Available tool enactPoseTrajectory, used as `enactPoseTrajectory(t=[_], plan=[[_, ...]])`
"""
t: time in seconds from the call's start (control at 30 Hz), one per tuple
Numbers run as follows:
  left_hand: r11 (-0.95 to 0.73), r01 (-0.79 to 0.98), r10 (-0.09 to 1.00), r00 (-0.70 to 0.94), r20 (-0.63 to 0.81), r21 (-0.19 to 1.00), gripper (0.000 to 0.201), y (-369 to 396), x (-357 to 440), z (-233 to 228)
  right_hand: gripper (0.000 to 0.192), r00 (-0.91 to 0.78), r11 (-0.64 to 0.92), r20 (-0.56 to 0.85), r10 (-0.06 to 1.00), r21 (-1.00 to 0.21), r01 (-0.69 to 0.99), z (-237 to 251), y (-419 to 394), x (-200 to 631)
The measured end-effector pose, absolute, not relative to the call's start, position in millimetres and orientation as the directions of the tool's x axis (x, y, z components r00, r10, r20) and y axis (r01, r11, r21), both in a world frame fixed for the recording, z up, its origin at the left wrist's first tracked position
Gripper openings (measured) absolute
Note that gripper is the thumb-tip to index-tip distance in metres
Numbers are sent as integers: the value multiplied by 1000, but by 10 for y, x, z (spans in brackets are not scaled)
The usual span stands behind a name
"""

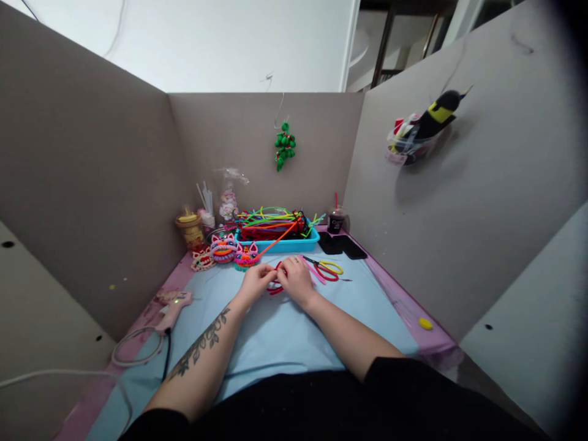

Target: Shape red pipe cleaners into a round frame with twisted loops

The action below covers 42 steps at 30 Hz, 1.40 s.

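Observation:
My left hand (258, 282) and my right hand (294, 277) meet over the blue table cover, fingertips pinched together. Between them is a red pipe cleaner (277, 283), bent, with parts of it showing below the fingers. Both hands appear closed on it, though the fingers hide the exact grip. Just right of my right hand lie pink pipe cleaners (318, 273) and a pair of scissors (329, 269) with yellow and red handles. Left of my hands sit colourful cat-like fuzzy heads (247, 254) made of pipe cleaners.
Behind my hands stands a blue tray (280, 246) heaped with coloured pipe cleaners. A pink glue gun (173, 311) with its cord lies at left. Two dark phones (351, 247), a drink cup (335, 220) and a potted cup (190, 230) line the back. Grey panels (220, 135) enclose the table.

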<state>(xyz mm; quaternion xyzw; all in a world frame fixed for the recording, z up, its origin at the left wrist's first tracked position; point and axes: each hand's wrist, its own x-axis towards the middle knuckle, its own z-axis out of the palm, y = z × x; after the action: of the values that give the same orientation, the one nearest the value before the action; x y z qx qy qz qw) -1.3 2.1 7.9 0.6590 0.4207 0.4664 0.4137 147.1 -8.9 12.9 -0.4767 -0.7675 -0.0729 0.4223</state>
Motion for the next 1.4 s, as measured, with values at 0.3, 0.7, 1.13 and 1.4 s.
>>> enactPoseTrajectory(t=[0.3,0.7,1.13,1.4], plan=[[-355,201,929,188,319,913,22,-30,30,104,10,-55,454,717,695,-378,807,97,-34,1486],[-340,196,936,166,310,920,24,-64,15,157,10,-99,553,752,651,-382,740,86,-26,1488],[-361,191,931,129,341,913,22,-34,-1,134,10,-106,586,733,672,-439,681,67,-33,1455],[-230,71,963,160,217,970,24,33,-94,213,15,-6,621,678,735,-670,407,186,63,1624]])
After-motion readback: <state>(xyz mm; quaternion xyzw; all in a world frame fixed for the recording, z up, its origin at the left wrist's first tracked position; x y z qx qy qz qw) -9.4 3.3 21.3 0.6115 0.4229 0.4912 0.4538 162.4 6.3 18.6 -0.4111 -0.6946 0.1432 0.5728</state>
